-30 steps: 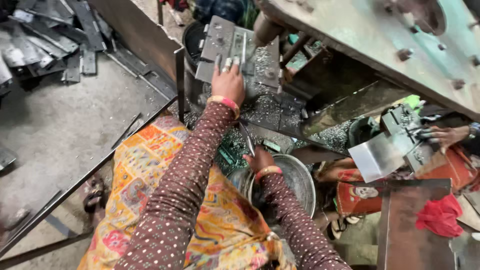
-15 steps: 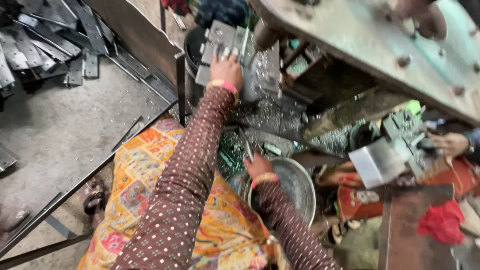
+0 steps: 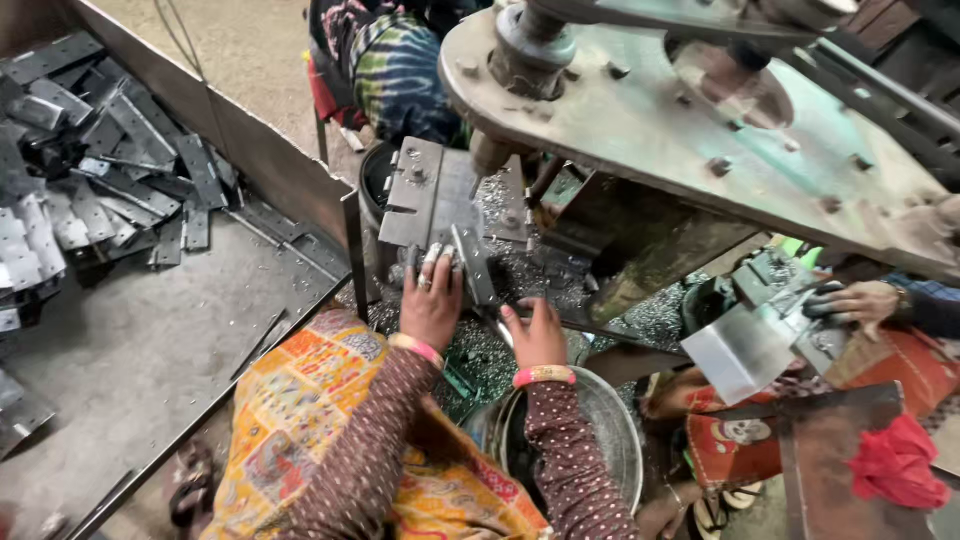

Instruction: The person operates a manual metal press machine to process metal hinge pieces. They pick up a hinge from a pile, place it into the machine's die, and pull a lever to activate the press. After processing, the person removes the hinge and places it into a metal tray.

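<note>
My left hand point(image 3: 432, 300) rests on the near edge of a grey metal plate point(image 3: 432, 195) lying on the bed of a press machine point(image 3: 700, 110), its fingers curled over the plate's edge. Beside it, my right hand point(image 3: 537, 333) is spread flat on the metal shavings and touches a narrow metal strip point(image 3: 472, 262) that leans against the plate. Both wrists wear pink bangles, and both arms are in dotted maroon sleeves.
A round steel bowl point(image 3: 610, 440) sits under my right forearm. Many cut metal pieces point(image 3: 90, 190) are piled at the left behind a steel partition point(image 3: 250, 150). Another person's hand point(image 3: 850, 300) holds a shiny bent plate point(image 3: 740, 350) at the right. A red cloth point(image 3: 895, 465) lies lower right.
My right hand rose from near the bowl up to the shavings beside the plate. My left hand slid back to the plate's near edge. The view shifted closer.
</note>
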